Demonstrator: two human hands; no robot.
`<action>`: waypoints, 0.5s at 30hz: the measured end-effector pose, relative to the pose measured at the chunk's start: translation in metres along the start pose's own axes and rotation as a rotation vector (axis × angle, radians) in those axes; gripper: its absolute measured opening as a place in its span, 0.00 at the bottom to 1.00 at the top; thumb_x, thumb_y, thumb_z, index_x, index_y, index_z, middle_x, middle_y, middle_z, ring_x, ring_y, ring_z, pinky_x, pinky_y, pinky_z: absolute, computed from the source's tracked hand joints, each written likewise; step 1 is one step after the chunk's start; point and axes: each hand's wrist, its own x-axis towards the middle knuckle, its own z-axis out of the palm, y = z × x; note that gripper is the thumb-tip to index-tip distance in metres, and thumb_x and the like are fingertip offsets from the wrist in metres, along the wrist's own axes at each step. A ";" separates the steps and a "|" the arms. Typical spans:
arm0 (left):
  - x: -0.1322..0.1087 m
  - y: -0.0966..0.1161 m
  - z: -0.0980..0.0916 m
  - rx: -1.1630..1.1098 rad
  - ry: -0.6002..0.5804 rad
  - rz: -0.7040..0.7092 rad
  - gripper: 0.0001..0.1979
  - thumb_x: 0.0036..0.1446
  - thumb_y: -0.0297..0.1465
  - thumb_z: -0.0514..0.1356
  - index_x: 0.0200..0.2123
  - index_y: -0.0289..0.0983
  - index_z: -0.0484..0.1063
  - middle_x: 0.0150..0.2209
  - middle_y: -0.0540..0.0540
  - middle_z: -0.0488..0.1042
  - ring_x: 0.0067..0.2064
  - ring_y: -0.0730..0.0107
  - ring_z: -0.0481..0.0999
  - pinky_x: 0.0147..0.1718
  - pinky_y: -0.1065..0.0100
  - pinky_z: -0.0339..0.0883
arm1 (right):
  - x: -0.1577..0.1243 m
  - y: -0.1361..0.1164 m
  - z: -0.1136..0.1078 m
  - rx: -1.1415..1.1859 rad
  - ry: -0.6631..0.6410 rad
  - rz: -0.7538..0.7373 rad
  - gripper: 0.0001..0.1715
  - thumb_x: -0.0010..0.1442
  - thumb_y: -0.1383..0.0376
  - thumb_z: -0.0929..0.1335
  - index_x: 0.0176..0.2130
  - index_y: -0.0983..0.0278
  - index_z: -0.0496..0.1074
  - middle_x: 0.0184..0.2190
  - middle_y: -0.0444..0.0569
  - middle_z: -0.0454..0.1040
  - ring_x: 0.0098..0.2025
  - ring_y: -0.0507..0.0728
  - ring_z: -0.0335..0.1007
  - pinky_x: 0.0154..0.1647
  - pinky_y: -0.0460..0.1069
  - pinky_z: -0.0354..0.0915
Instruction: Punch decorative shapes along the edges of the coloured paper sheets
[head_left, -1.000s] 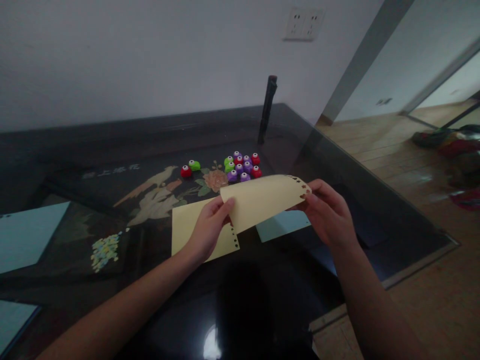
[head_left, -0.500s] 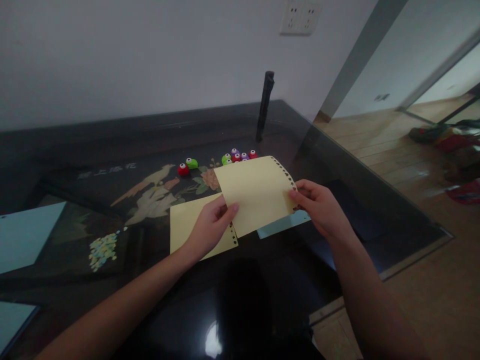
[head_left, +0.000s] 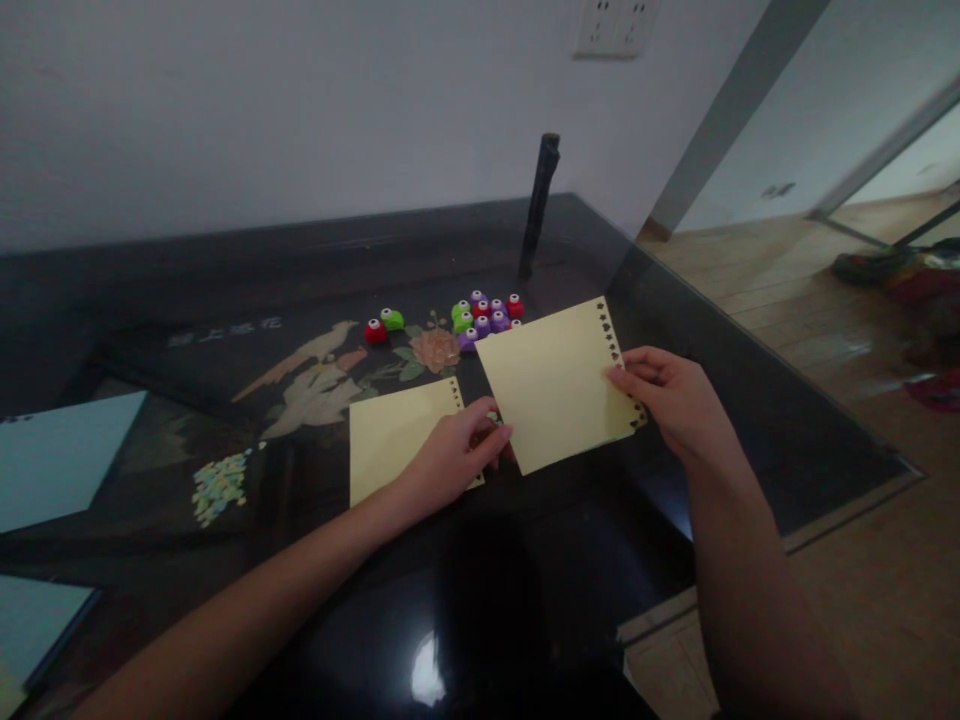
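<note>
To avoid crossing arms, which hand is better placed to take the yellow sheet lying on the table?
The left hand, probably: it partly covers the lying sheet, while the right hand is farther off, pinching the raised sheet. Whether the left also grips that is unclear.

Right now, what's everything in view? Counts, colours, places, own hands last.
Table: 1, glossy black, centre, bird-and-flower picture on top
Held yellow sheet: 1 seen, pale yellow, over the table
Lying yellow sheet: 1, pale yellow, left of the held one
Blue sheets: 2, pale blue, table's left side
Paper bits: many, yellow and blue, left of lying sheet
Eyed pair: 2, red and green, beyond lying sheet
Eyed cluster: several, some hidden; red, green, purple; beyond held sheet
Post: 1, black, near table's far edge
Socket plate: 1, white, on wall
Heap: 1, blurred, reddish and dark, floor at right
Left hand: 1, bare, at held sheet's left edge
Right hand: 1, bare, pinching held sheet's right edge
</note>
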 end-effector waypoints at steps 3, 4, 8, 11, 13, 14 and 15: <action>-0.002 0.001 -0.001 0.161 0.034 0.028 0.09 0.63 0.35 0.50 0.40 0.37 0.65 0.25 0.51 0.74 0.24 0.73 0.71 0.27 0.70 0.64 | 0.004 0.002 -0.007 -0.009 0.030 0.054 0.17 0.44 0.57 0.74 0.32 0.64 0.72 0.25 0.48 0.76 0.22 0.52 0.67 0.20 0.47 0.60; -0.003 0.000 0.000 0.246 0.050 0.052 0.08 0.63 0.34 0.50 0.39 0.37 0.66 0.26 0.51 0.74 0.25 0.73 0.71 0.27 0.70 0.64 | 0.006 0.003 -0.008 -0.020 0.030 0.069 0.17 0.44 0.58 0.74 0.32 0.64 0.72 0.24 0.48 0.76 0.21 0.52 0.67 0.20 0.47 0.60; -0.009 -0.002 0.009 0.554 0.054 0.233 0.06 0.61 0.29 0.52 0.39 0.36 0.68 0.35 0.46 0.75 0.35 0.68 0.73 0.35 0.66 0.67 | 0.009 0.007 -0.006 -0.101 0.001 0.111 0.14 0.45 0.60 0.73 0.31 0.65 0.72 0.22 0.47 0.74 0.20 0.51 0.65 0.19 0.46 0.59; -0.015 -0.005 0.020 0.668 0.026 0.369 0.09 0.61 0.27 0.52 0.44 0.36 0.67 0.43 0.44 0.74 0.44 0.64 0.73 0.43 0.62 0.68 | 0.011 0.010 -0.002 -0.152 0.003 0.136 0.13 0.45 0.61 0.73 0.30 0.65 0.71 0.21 0.47 0.73 0.20 0.51 0.65 0.18 0.46 0.57; -0.018 -0.006 0.026 0.725 0.007 0.406 0.12 0.61 0.27 0.52 0.48 0.35 0.66 0.47 0.42 0.72 0.48 0.63 0.71 0.47 0.60 0.67 | 0.012 0.011 -0.001 -0.172 0.009 0.148 0.12 0.45 0.61 0.72 0.30 0.65 0.71 0.20 0.47 0.73 0.20 0.51 0.65 0.18 0.46 0.57; -0.020 -0.006 0.028 0.753 0.000 0.410 0.13 0.61 0.27 0.53 0.50 0.35 0.65 0.49 0.41 0.71 0.49 0.62 0.70 0.48 0.60 0.67 | 0.012 0.011 0.000 -0.175 0.009 0.148 0.12 0.45 0.61 0.72 0.31 0.65 0.71 0.20 0.47 0.73 0.20 0.52 0.65 0.18 0.46 0.57; -0.021 -0.006 0.029 0.781 -0.005 0.408 0.15 0.61 0.27 0.53 0.51 0.35 0.64 0.50 0.41 0.70 0.51 0.61 0.69 0.49 0.59 0.67 | 0.012 0.012 0.001 -0.176 0.007 0.146 0.12 0.45 0.61 0.72 0.31 0.65 0.71 0.20 0.47 0.74 0.20 0.52 0.65 0.18 0.46 0.57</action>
